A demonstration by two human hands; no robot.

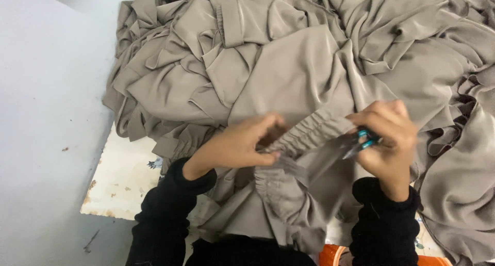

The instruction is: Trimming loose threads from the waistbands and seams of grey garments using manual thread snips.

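Observation:
A large heap of taupe satin garments (289, 59) covers a white worn table (121, 178). My left hand (242, 144) pinches the gathered elastic band (309, 129) of the nearest garment, fingers closed on the cloth. My right hand (389, 137) grips a small thread snipper with teal handles (363, 141); its metal blades point left toward the gathered band, close to it. Both my arms wear black sleeves. The lower part of the garment hangs over the table's near edge toward me.
A grey floor (46, 116) lies to the left of the table. Something orange (335, 255) shows at the bottom edge between my sleeves. More folds of the same cloth (464, 157) pile up on the right.

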